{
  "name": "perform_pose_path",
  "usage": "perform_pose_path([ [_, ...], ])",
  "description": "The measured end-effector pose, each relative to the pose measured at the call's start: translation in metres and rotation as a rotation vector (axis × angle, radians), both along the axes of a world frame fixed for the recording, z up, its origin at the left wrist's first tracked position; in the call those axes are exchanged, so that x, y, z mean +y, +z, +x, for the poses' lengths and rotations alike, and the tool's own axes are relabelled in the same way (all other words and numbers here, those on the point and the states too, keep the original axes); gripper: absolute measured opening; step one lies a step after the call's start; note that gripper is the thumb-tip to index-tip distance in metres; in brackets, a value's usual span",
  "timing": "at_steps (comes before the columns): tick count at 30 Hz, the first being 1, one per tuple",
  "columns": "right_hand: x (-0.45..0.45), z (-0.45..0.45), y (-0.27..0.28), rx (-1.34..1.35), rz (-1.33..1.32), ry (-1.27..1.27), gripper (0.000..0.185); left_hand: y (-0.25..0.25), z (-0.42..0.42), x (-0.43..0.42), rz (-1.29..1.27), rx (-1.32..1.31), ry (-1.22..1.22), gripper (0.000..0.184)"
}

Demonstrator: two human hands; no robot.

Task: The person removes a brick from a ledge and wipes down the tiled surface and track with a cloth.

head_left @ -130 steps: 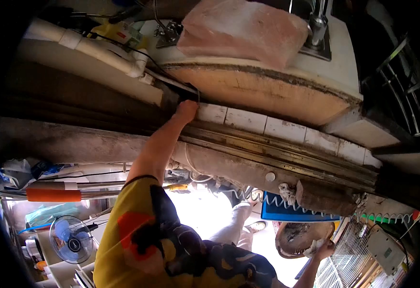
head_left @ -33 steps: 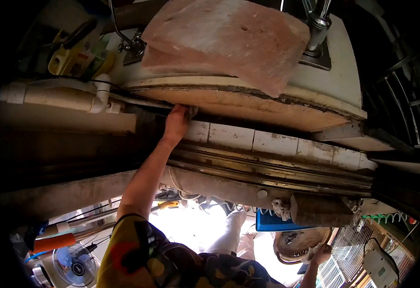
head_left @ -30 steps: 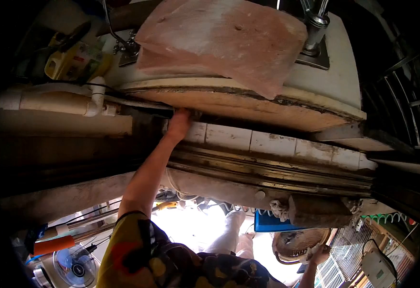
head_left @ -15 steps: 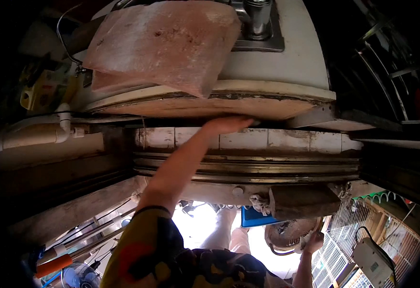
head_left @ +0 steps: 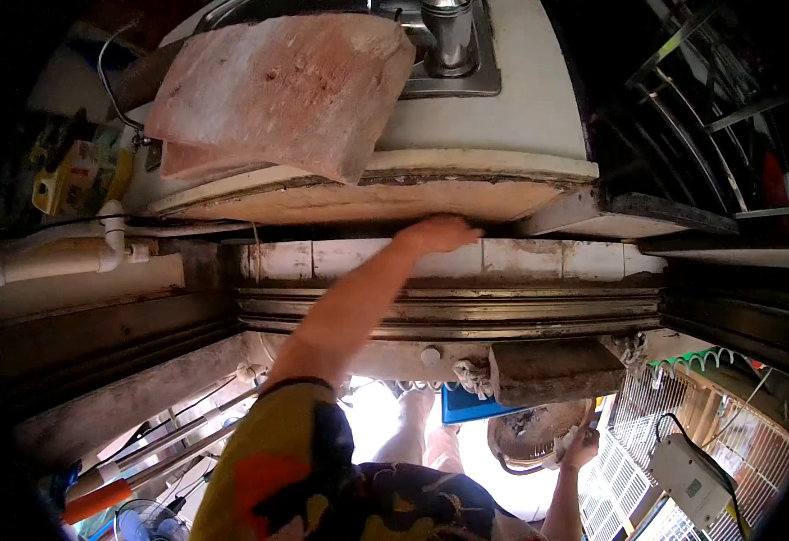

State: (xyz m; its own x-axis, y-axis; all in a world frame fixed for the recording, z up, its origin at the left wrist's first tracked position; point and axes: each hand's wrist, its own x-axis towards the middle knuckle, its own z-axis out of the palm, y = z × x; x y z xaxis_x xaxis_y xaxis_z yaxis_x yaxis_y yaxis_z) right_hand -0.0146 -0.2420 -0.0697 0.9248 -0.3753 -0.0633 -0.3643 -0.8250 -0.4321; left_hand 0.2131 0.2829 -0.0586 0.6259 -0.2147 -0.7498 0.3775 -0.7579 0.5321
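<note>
My left hand [head_left: 437, 234] reaches over the white tiled ledge [head_left: 448, 261], just below the front edge of the counter [head_left: 493, 167]. Its fingers look stretched out and touch or hover close above the tiles; I make out nothing held, though the fingertips are partly blurred. Down at the lower right, my right hand [head_left: 582, 447] is closed at the side of a round brown basket [head_left: 525, 463]. Dark bits lie inside the basket. Something whitish and crumpled [head_left: 564, 442] shows beside the fingers at its rim.
A large pinkish slab [head_left: 282, 90] overhangs the counter's edge, before a metal sink [head_left: 475, 86] with a shiny metal canister [head_left: 449, 41]. White pipes [head_left: 111, 236] run at left. Below are a brown block [head_left: 552, 371], a blue thing [head_left: 466, 406] and wire racks [head_left: 746, 442].
The view has shifted, so most things sit slightly further left. My left hand has drawn back a little from the gap under the counter. My right hand stays by the basket.
</note>
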Motion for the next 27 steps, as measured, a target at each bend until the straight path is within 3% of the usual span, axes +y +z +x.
perform_pose_path([
  [2, -0.008, -0.002, -0.005, 0.027, 0.032, -0.015, 0.021, 0.004, -0.032, 0.047, 0.004, 0.088, 0.148, 0.070],
  [4, -0.013, -0.003, -0.008, 0.026, 0.011, 0.020, 0.025, -0.033, -0.076, 0.095, 0.169, -0.026, 0.298, 0.078],
  [6, -0.012, -0.004, -0.009, 0.009, 0.027, 0.009, 0.026, -0.008, -0.089, 0.132, 0.204, 0.146, 0.227, 0.081],
  [11, -0.014, -0.005, -0.013, 0.026, 0.030, -0.031, 0.028, 0.010, -0.131, 0.209, 0.607, 0.238, 0.197, 0.069],
  [13, -0.016, -0.005, -0.016, 0.025, 0.043, -0.072, 0.028, -0.015, -0.134, 0.223, 0.542, 0.285, 0.157, 0.064],
  [15, -0.013, -0.003, -0.011, 0.012, 0.023, -0.016, 0.028, -0.071, -0.123, 0.233, 0.357, 0.363, 0.101, 0.061],
  [17, -0.013, -0.004, -0.010, 0.016, 0.064, 0.017, 0.028, -0.069, -0.100, 0.184, 0.130, 0.312, 0.323, 0.060],
  [19, -0.009, -0.002, -0.009, 0.018, 0.022, 0.022, 0.026, -0.018, -0.065, 0.121, 0.182, 0.204, 0.002, 0.060],
  [20, -0.008, -0.002, -0.010, 0.022, 0.027, 0.013, 0.025, -0.013, -0.052, 0.089, 0.211, 0.194, 0.158, 0.061],
  [24, -0.008, -0.003, -0.010, 0.027, 0.037, -0.028, 0.023, -0.012, -0.002, 0.010, -0.144, -0.003, 0.205, 0.056],
  [27, 0.004, 0.000, 0.006, 0.077, 0.038, -0.012, 0.026, 0.001, -0.003, -0.003, -0.204, -0.106, 0.258, 0.045],
])
